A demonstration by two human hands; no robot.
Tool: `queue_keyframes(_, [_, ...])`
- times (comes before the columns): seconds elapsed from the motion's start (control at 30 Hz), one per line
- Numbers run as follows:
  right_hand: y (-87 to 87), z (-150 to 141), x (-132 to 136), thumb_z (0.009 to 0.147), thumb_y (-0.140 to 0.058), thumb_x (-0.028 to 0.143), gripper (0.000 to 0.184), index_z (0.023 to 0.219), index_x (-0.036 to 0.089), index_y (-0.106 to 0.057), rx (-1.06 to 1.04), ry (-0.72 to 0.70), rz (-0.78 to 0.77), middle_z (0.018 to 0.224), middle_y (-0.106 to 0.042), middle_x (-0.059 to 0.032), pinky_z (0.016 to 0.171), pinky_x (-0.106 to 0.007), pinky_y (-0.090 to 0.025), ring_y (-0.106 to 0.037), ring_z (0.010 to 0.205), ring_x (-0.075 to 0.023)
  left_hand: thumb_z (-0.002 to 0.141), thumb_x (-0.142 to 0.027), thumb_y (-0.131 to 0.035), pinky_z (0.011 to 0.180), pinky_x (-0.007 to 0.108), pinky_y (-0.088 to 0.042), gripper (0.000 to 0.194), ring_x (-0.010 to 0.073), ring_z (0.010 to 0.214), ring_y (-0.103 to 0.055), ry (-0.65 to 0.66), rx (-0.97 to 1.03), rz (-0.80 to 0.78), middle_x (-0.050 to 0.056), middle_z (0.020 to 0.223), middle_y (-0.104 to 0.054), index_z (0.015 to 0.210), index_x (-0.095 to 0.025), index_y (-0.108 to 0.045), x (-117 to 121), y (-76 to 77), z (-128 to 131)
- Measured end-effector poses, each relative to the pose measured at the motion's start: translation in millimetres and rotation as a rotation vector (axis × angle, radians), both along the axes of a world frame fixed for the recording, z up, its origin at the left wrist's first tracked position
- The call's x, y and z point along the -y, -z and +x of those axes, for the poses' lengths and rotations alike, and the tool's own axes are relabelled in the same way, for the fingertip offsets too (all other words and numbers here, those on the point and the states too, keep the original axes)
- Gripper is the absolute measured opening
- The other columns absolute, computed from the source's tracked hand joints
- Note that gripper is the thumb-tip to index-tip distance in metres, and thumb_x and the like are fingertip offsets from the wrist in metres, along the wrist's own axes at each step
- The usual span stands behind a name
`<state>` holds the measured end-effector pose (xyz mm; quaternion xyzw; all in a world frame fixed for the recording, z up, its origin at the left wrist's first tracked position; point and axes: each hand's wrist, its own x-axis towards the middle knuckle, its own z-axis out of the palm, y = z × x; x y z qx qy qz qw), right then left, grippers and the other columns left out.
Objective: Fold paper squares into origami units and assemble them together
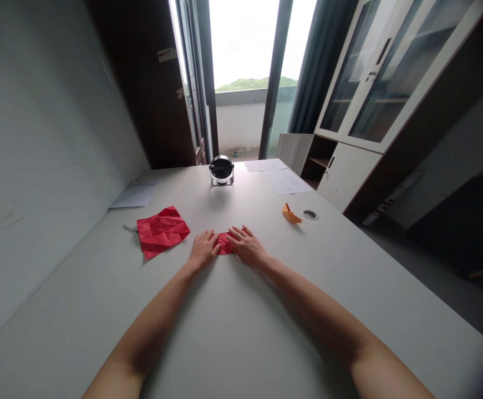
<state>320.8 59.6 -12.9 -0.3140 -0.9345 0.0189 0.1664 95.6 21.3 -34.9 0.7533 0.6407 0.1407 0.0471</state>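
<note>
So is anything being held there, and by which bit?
Nothing looks gripped: the left hand and right hand rest flat on opposite ends of the folded red paper.

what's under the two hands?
Red paper on the white table; its middle shows between the left hand and right hand. The parts beneath palms and fingers are covered, so any folds there can't be seen.

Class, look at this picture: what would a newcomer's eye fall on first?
Probably the creased red sheet on the left of the white table. Next, the left hand and right hand on a smaller red paper between them, then the folded orange paper to their right.
</note>
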Motion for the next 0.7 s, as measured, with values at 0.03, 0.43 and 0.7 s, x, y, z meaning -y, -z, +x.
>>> queue_keyframes(0.03, [1.8, -1, 1, 0.103, -0.043, 0.032, 0.044, 0.146, 0.024, -0.051, 0.018, -0.027, -0.029, 0.155, -0.042, -0.0104, 0.123, -0.050, -0.016, -0.032, 0.146, -0.0275, 0.100, -0.041, -0.040, 0.120, 0.054, -0.020, 0.047, 0.0299, 0.148, -0.029, 0.001, -0.008, -0.006, 0.008, 0.160, -0.037, 0.145, -0.027, -0.048, 0, 0.3, -1])
queue_keyframes(0.43, [16.9, 6, -15, 0.104, -0.029, 0.055, 0.064, 0.159, 0.020, -0.030, 0.134, 0.067, -0.185, 0.164, -0.022, -0.0090, 0.124, -0.046, -0.015, -0.018, 0.153, -0.0267, 0.103, -0.039, -0.030, 0.124, 0.048, -0.015, 0.056, 0.0260, 0.152, -0.022, 0.176, -0.055, -0.072, 0.007, 0.165, -0.027, 0.156, -0.022, -0.032, -1, 1.3, 5])
queue_keyframes(0.7, [19.1, 14, -20, 0.104, -0.031, 0.049, 0.062, 0.156, 0.014, -0.035, 0.131, 0.235, -0.115, 0.164, -0.020, -0.0131, 0.124, -0.050, -0.011, -0.014, 0.153, -0.0286, 0.101, -0.055, -0.027, 0.125, 0.049, -0.010, 0.067, 0.0285, 0.154, -0.014, 0.069, -0.107, -0.102, 0.009, 0.167, -0.018, 0.158, -0.019, -0.027, -4, 11.5, 0])
